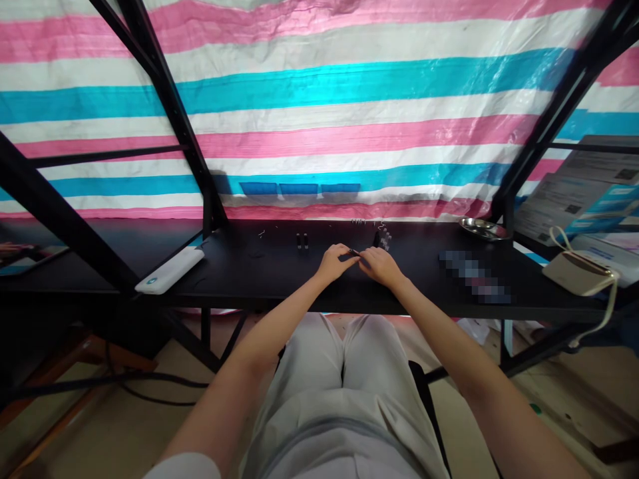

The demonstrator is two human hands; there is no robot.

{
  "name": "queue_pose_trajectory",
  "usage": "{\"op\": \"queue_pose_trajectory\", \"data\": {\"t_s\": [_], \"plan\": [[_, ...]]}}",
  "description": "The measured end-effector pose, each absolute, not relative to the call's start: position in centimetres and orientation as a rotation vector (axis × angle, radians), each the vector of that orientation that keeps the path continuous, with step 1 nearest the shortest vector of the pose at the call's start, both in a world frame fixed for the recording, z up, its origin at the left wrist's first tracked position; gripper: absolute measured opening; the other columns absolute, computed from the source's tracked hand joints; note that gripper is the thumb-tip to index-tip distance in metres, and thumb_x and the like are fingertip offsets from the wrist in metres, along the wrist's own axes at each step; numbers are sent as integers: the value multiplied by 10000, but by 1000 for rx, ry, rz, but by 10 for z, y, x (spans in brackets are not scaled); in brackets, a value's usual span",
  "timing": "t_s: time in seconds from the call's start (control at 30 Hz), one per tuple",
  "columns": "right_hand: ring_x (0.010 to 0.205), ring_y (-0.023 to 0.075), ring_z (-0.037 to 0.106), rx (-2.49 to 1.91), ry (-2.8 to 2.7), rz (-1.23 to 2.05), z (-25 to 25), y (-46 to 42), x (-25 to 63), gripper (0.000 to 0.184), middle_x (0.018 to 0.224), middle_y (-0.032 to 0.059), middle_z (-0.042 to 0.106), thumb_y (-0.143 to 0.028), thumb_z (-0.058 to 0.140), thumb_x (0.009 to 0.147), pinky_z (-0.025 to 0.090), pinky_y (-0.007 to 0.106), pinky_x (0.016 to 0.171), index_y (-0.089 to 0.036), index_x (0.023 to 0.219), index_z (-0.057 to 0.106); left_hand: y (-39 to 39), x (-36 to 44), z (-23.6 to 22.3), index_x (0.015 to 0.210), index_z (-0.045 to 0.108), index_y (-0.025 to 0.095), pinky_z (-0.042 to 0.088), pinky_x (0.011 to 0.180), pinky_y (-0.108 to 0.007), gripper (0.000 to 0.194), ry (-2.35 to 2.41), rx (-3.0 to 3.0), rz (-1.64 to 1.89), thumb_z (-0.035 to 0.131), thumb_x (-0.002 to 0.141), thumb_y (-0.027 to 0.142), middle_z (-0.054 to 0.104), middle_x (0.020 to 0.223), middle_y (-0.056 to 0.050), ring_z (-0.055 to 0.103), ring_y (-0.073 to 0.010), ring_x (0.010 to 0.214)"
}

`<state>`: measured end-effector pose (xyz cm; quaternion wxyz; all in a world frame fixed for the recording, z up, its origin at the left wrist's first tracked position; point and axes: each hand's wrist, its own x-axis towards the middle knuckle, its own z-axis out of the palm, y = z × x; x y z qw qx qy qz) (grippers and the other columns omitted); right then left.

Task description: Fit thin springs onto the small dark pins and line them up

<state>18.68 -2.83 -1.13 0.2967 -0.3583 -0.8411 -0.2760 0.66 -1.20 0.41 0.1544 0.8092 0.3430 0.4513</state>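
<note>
My left hand (pixel 334 263) and my right hand (pixel 379 265) meet above the black desk (pixel 279 273), fingertips close together. Between them is a small, slim dark piece (pixel 354 253), pinched from both sides; it is too small to name. To the left, two short dark cylinders (pixel 302 241) with pale ends stand side by side. Just behind my right hand is a small black upright piece (pixel 377 237), beside a cluster of small clear or whitish pieces (pixel 386 238). More tiny pale bits (pixel 358 221) lie along the desk's back edge.
A white oblong case (pixel 170 271) lies at the left by the black frame post (pixel 170 100). On the right are a shiny metal dish (pixel 483 229), a blurred-out item (pixel 474 276) and a beige pouch (pixel 579 273) with a strap. A striped plastic sheet (pixel 349 86) hangs behind.
</note>
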Motion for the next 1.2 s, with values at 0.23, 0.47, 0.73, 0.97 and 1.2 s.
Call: {"op": "queue_pose_trajectory", "data": {"t_s": [0.23,0.47,0.73,0.97,1.2], "plan": [[758,194,509,-1034,-2236,-664,-12,-27,186,226,826,88,600,-242,390,911,345,315,661,-141,1030,552,7,-10,14,701,675,167,434,630,-263,212,1625,2123,1125,619,755,364,645,673,-36,586,-159,662],[739,191,505,-1055,-2241,-710,-11,-26,185,219,811,84,599,-198,384,896,346,310,657,-130,1009,558,24,-41,23,874,695,216,464,743,-312,223,2082,2008,816,569,783,375,688,907,-91,633,-237,882],[739,197,509,-1060,-2240,-669,-11,-26,185,226,813,89,600,-169,377,880,354,321,649,-135,1014,556,34,-44,22,901,692,172,482,782,-349,252,2212,2010,671,547,815,360,673,964,-140,633,-268,927],[732,196,514,-1041,-2229,-632,-8,-28,185,228,790,86,597,-147,377,866,369,320,650,-143,992,568,37,-43,20,906,690,168,483,767,-359,275,2242,1993,710,525,833,375,672,945,-148,636,-275,916],[706,178,514,-1000,-1999,-488,-4,-34,192,167,725,57,565,-202,405,863,415,310,681,-181,874,570,39,-45,16,898,698,181,486,750,-356,290,2239,1989,736,515,836,397,677,928,-137,639,-276,900]]}}
